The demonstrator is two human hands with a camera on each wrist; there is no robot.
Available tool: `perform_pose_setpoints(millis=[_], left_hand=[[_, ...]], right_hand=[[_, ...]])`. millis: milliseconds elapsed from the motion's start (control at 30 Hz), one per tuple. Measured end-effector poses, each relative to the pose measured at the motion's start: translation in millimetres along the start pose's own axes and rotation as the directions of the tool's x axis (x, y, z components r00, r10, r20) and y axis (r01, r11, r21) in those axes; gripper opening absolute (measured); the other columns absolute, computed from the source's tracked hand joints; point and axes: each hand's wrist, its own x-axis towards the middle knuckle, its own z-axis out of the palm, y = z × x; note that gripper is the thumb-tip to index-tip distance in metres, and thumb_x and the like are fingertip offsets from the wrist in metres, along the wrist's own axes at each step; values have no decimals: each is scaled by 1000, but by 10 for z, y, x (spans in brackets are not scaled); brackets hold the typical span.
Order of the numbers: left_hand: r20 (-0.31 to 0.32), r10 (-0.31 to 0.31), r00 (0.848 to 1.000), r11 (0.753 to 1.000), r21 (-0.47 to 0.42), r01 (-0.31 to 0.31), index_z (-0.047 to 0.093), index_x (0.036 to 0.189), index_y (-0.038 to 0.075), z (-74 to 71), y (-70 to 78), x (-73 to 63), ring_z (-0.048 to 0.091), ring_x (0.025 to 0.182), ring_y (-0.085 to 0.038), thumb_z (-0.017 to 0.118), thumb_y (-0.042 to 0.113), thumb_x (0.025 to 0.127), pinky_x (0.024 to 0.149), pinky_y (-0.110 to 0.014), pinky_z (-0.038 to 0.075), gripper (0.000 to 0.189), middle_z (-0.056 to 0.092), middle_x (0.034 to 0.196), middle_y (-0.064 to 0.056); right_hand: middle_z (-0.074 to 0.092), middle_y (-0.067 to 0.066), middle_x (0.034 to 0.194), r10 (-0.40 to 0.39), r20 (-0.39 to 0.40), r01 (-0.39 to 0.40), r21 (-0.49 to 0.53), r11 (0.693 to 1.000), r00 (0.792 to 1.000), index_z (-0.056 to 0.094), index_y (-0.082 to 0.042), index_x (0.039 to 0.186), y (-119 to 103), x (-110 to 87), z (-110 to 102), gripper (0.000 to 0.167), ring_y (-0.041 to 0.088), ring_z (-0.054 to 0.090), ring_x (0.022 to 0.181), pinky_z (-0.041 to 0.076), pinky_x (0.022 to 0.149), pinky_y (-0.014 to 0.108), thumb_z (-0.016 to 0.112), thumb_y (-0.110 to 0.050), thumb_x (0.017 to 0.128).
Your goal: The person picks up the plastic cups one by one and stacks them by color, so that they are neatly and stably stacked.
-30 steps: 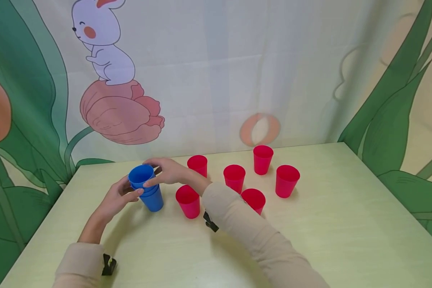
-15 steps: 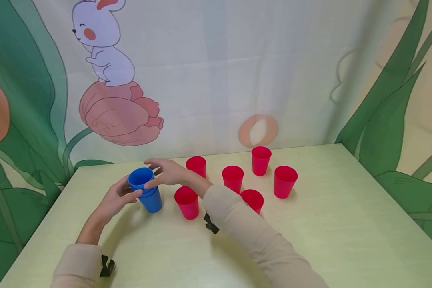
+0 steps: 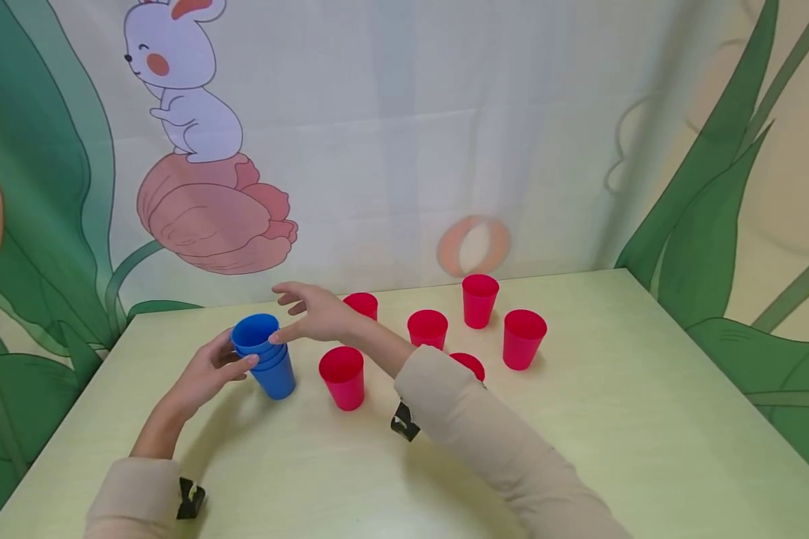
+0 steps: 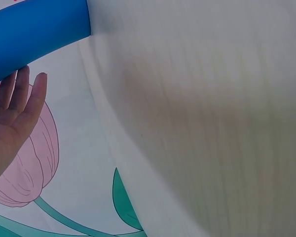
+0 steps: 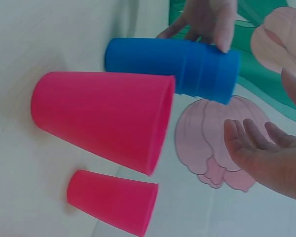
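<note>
A stack of nested blue cups (image 3: 274, 374) stands upright at the left of the table. My left hand (image 3: 207, 374) holds it near the top, thumb on the near side and fingers round the far side; in the left wrist view those fingers (image 4: 20, 96) lie against the blue wall. My right hand (image 3: 320, 313) hovers just right of the stack's rim, holding nothing. In the right wrist view its fingers (image 5: 256, 138) are spread loosely, apart from the blue cups (image 5: 153, 57). Closest to the stack is a red cup (image 3: 342, 380).
Several more red cups stand upright and separate on the pale table (image 3: 647, 419), such as one at the back (image 3: 479, 301) and one at the right (image 3: 523, 340). The right forearm partly covers one red cup (image 3: 468, 364). A printed curtain (image 3: 350, 150) hangs behind the table.
My right hand has drawn away from the blue stack, up and to the right, its fingers spreading. The left hand stays on the stack. The head view has shifted slightly.
</note>
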Motion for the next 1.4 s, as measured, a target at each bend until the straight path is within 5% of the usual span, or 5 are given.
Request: perform_pose_setpoints(millis=[733, 1033, 1267, 1400], left_hand=[[-13, 10, 1000, 997, 80, -9, 20, 143, 3, -14, 65, -42, 41, 117, -45, 53, 32, 92, 86, -53, 44, 68, 40, 132, -27], [-44, 23, 999, 993, 113, -18, 9, 147, 10, -29, 108, -53, 34, 121, -47, 56, 30, 90, 91, -59, 35, 76, 28, 139, -30], [-98, 100, 990, 980, 180, -81, 8, 147, 13, -40, 238, -118, 35, 120, -47, 59, 27, 89, 89, -58, 38, 79, 28, 139, -29], [-156, 179, 971, 961, 239, -138, 13, 146, 11, -17, 368, -155, 36, 120, -45, 62, 24, 87, 88, -58, 39, 77, 32, 138, -26]], right_hand=[[48, 2, 129, -92, 8, 92, 59, 994, 996, 36, -15, 139, -73, -455, -257, 72, 16, 47, 115, 47, 80, 24, 72, -19, 78], [49, -2, 128, -109, -4, 109, 48, 993, 994, 37, -18, 139, -63, -608, -349, 70, 13, 47, 114, 45, 84, 25, 72, -21, 78], [49, 0, 130, -129, -6, 129, 57, 990, 992, 36, -16, 139, -15, -754, -412, 68, 17, 47, 116, 45, 85, 26, 70, -18, 80], [49, 1, 130, -141, -13, 142, 64, 988, 990, 37, -15, 139, 22, -846, -434, 67, 17, 47, 115, 46, 85, 26, 69, -17, 80]])
